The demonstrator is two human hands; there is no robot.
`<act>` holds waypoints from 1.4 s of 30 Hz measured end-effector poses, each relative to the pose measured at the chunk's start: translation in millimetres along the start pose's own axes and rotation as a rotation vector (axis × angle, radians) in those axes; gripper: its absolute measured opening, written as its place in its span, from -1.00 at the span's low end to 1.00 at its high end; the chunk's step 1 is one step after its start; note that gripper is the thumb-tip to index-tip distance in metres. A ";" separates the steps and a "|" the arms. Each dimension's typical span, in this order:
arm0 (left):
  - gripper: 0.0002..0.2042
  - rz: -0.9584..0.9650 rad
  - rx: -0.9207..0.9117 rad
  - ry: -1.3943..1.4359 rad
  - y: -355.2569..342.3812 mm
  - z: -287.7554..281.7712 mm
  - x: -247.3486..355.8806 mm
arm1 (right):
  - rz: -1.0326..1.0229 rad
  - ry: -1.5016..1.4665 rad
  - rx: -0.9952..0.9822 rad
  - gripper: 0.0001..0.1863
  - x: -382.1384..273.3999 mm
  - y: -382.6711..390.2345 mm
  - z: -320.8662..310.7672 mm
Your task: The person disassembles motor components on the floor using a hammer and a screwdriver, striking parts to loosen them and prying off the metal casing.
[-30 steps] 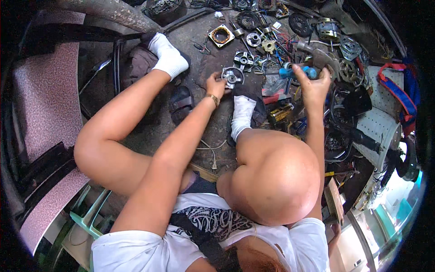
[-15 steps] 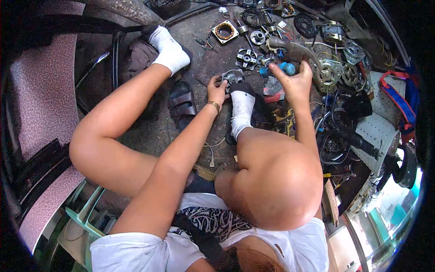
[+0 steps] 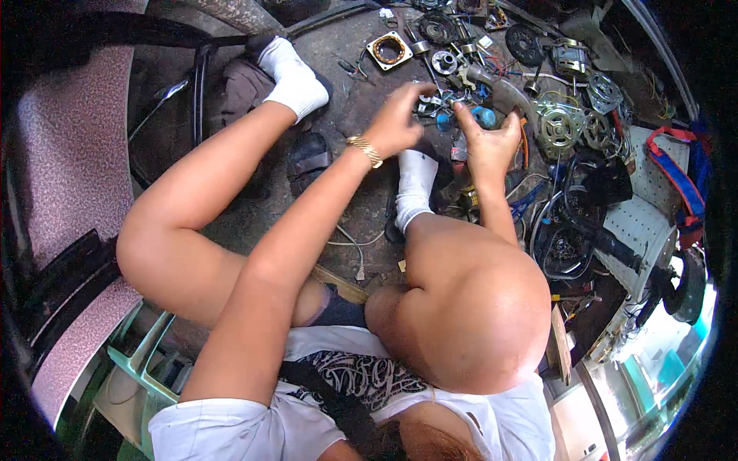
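Note:
My left hand (image 3: 403, 119), wearing a gold bracelet, is raised over small metal parts (image 3: 429, 100) beside my socked right foot (image 3: 415, 180); its fingers are curved and blurred, and I cannot see whether they hold anything. My right hand (image 3: 492, 146) grips a blue-handled tool (image 3: 483, 117) between thumb and fingers, just in front of a grey, curved metal piece (image 3: 507, 94). A square motor stator (image 3: 389, 51) with copper winding lies behind the left hand. Motor housings and discs (image 3: 555, 131) lie right of the right hand.
My bent legs frame the work area. A pink speckled panel (image 3: 73, 177) and black tubing stand at left, with a sandal (image 3: 307, 165) on the floor. A perforated metal panel (image 3: 626, 238), red-and-blue strap (image 3: 680, 173), cables and a plug (image 3: 360, 269) are also in view.
My left hand has moved up and right from the silver bracket it was gripping, which I cannot make out now. My right hand and blue tool have shifted left.

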State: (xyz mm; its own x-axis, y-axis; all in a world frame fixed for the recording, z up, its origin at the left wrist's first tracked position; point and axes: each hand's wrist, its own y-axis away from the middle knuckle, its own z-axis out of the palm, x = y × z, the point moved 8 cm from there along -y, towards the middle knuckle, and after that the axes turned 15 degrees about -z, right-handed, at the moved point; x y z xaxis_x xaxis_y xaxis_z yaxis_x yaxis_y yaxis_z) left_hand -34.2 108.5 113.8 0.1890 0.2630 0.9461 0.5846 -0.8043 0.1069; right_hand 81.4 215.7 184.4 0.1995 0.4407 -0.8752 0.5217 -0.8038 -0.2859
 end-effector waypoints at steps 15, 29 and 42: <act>-0.72 -0.018 0.183 0.061 0.2 54.3 52.2 | 0.152 0.015 -0.150 -0.61 20.1 15.4 -48.1; -0.75 -0.012 0.163 0.010 -2.5 55.9 53.9 | -0.174 0.285 -0.291 -0.72 -59.8 1.7 -91.4; -0.71 -0.051 0.202 0.005 -3.7 48.7 40.2 | -0.073 0.156 -0.059 -0.72 -45.4 9.8 -110.6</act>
State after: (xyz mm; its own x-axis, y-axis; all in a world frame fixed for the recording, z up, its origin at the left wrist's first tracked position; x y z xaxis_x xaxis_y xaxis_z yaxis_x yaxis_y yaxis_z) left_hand 9.6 148.0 136.5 0.1517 0.2974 0.9426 0.7399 -0.6665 0.0912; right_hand 169.2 232.0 264.5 0.2837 0.5573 -0.7804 0.5866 -0.7446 -0.3185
